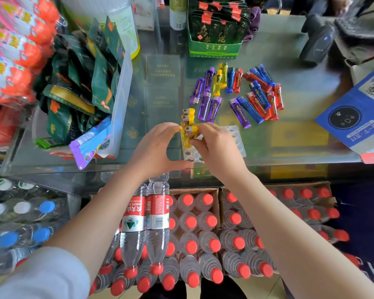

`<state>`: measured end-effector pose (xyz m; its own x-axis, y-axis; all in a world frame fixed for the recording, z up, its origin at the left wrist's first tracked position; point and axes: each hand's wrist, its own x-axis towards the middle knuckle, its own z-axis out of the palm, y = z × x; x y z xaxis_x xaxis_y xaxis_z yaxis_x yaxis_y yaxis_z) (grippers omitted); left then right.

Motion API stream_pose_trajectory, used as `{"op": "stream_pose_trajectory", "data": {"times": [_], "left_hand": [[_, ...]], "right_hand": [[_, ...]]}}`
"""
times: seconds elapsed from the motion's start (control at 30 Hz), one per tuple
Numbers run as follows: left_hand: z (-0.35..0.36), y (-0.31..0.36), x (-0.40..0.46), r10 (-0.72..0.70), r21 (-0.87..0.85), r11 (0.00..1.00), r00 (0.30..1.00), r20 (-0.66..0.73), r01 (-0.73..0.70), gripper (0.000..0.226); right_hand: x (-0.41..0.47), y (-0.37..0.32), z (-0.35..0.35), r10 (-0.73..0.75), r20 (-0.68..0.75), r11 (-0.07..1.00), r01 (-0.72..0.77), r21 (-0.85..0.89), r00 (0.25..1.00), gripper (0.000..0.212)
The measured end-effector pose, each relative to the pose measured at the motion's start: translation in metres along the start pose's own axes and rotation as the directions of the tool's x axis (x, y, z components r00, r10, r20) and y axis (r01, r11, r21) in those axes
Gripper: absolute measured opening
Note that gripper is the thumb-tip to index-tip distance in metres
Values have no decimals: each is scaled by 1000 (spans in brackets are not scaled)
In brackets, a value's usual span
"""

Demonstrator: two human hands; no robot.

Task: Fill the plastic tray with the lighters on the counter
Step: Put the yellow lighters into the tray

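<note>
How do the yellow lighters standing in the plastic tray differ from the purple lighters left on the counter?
The yellow lighters in the tray stand upright in a row, metal tops up; the purple lighters on the counter lie flat and scattered. The yellow ones sit in the plastic tray, with the left hand and right hand on the nearest; the purple ones are untouched. Both look like the same translucent lighter model.

The green packets [218, 24] in the display box [214, 49] are showing a large "2" and the characters "乌龙". The bottle labels [134, 214] are reading "农夫山", upside down, with partial Latin letters "ONGFU S". The lighters' print [257, 98] is too small to read.
</note>
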<state>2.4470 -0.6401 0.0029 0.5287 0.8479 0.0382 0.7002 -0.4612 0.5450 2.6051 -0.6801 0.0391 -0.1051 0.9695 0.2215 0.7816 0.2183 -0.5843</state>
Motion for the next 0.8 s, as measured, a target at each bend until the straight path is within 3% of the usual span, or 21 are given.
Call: {"op": "stream_pose_trajectory", "data": {"times": [0.17, 0.27, 0.37, 0.47, 0.57, 0.63, 0.8], "left_hand": [[0, 4, -2, -27, 4, 1000, 1000, 7, 26, 83], [-2, 4, -1, -33, -16, 999, 999, 6, 33, 87], [-2, 5, -1, -42, -36, 999, 999, -5, 41, 91], [-5, 8, 0, -71, -61, 996, 997, 10, 71, 88], [-12, 14, 6, -76, 56, 996, 997, 25, 74, 83], [-14, 13, 10, -72, 102, 992, 997, 23, 69, 83], [-8, 1, 7, -56, 48, 997, 998, -40, 57, 94]], "right_hand": [[-4, 5, 4, 9, -54, 1000, -7, 23, 998, 11], [-6, 6, 7, -77, -97, 994, 69, -88, 992, 14], [-3, 9, 2, -90, -43, 983, 82, -162, 995, 18], [7, 27, -16, 33, 20, 998, -32, -54, 999, 17], [28, 47, -33, 196, -155, 980, -197, 10, 968, 18], [47, 57, -34, 318, -194, 948, -318, 32, 928, 23], [92, 73, -18, 481, -191, 862, -501, -76, 856, 29]]}}
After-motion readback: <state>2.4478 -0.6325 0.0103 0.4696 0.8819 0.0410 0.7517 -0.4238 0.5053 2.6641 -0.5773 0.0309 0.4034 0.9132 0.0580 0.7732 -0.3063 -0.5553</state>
